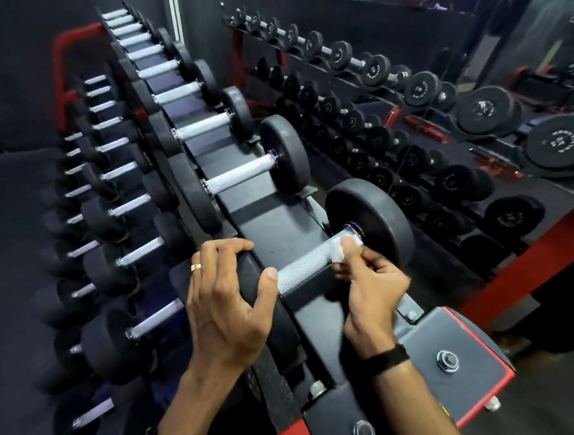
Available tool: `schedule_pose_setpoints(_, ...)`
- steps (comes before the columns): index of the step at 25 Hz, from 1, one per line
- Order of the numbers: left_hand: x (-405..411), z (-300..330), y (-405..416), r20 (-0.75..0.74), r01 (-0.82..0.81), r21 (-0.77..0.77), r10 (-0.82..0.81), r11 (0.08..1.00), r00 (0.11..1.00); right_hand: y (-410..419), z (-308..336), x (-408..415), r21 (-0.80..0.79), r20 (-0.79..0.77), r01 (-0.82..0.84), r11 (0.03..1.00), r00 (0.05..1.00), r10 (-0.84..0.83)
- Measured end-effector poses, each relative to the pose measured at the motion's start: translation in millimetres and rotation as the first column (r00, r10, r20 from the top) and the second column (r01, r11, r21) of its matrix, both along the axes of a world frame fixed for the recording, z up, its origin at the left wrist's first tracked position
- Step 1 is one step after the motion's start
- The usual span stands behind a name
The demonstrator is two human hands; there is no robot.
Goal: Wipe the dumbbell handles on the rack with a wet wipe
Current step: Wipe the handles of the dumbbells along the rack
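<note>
Black rubber fills the near end of the dumbbell rack (272, 218), where the left hand (227, 301) lies spread over the nearest dumbbell's near head (268, 304), steadying it. The knurled steel handle (305, 267) runs up to the right, bare along its middle. At its far end the right hand (369, 283) pinches a folded white wet wipe (341, 249) against the metal beside the collar. Best, I judge, to wrap the wipe around and draw it back, twisting into the knurling.
</note>
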State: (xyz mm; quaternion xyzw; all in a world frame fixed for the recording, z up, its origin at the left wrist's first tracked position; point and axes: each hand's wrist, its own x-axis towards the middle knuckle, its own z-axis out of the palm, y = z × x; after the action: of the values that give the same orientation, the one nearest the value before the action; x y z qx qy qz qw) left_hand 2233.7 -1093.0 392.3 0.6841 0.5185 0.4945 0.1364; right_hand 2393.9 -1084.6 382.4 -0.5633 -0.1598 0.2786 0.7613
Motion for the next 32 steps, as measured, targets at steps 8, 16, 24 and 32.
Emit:
schedule_pose_setpoints(8,0,0,1,0.003,0.006,0.010,-0.006,1.000,1.000,-24,-25,-36,-0.099,0.125,-0.221,0.970,0.964,0.233)
schedule_pose_setpoints(16,2,-3,2,0.033,0.000,0.015,0.000,1.000,0.999,-24,-26,-31,-0.098,-0.023,-0.156,0.983,0.988,0.154)
schedule_pose_setpoints(24,2,-2,1,0.012,-0.002,0.002,0.002,1.000,1.000,-5,-6,13,-0.015,-0.282,-0.126,0.992,0.952,0.116)
schedule_pose_setpoints(32,1,-3,1,0.019,-0.005,0.019,0.005,1.000,1.000,-19,-16,-18,-0.003,-0.397,-0.481,0.877,0.805,0.440)
